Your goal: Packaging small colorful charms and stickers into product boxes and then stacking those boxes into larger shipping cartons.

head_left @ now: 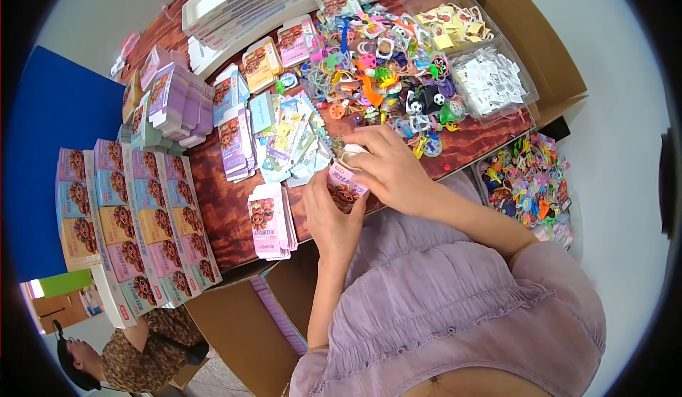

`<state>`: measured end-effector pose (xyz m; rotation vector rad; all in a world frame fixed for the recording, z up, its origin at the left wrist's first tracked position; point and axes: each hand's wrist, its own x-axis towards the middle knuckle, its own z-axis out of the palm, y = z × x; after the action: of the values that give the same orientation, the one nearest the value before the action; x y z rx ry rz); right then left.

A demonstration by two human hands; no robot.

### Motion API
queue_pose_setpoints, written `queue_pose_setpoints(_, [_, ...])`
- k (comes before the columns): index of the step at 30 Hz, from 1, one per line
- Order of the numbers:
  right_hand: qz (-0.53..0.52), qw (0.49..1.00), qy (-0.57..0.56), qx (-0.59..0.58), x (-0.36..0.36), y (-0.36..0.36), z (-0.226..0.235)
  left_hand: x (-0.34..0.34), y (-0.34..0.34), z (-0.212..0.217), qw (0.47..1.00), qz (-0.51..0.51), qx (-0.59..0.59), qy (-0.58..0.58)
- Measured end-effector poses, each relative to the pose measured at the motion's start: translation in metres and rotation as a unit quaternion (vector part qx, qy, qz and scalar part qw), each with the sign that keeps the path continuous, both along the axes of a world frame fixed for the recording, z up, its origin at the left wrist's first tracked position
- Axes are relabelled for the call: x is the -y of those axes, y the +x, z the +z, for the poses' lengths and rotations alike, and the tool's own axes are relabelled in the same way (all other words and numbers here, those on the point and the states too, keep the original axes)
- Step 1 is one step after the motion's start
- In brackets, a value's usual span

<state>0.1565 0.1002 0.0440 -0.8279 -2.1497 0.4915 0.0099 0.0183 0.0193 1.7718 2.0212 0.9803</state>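
My left hand (332, 219) is closed round a small pink cardboard box (344, 185) with a printed cartoon figure, held at the table's front edge. Over the top of that box is my right hand (398, 173), its fingers curled in a pinch. A pale, whitish thing (352, 151) shows at those fingertips; its kind is not clear. Left of my left hand lies a stack of flat pink boxes (272, 223). Just beyond the hands, a loose pile of printed cards (293, 131) meets a heap of colourful small toys and bands (380, 63).
Filled display trays of boxes (135, 219) stand at the left. Behind them are box stacks (181, 106). Clear bins hold white packets (490, 81) and yellow pieces (455, 24). A toy-filled container (529, 184) sits low at right. An open carton (241, 326) is below; a person (145, 354) is at lower left.
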Motion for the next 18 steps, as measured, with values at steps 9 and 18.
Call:
queue_pose_setpoints(9, [-0.01, 0.929, -0.34, -0.143, -0.011, 0.012, 0.005, -0.002, 0.001, -0.007, 0.994, 0.01, 0.09, -0.057])
queue_pose_setpoints(18, [-0.007, 0.978, -0.208, -0.014, -0.011, 0.007, 0.011, -0.002, -0.002, -0.003, 0.995, -0.004, 0.093, -0.03])
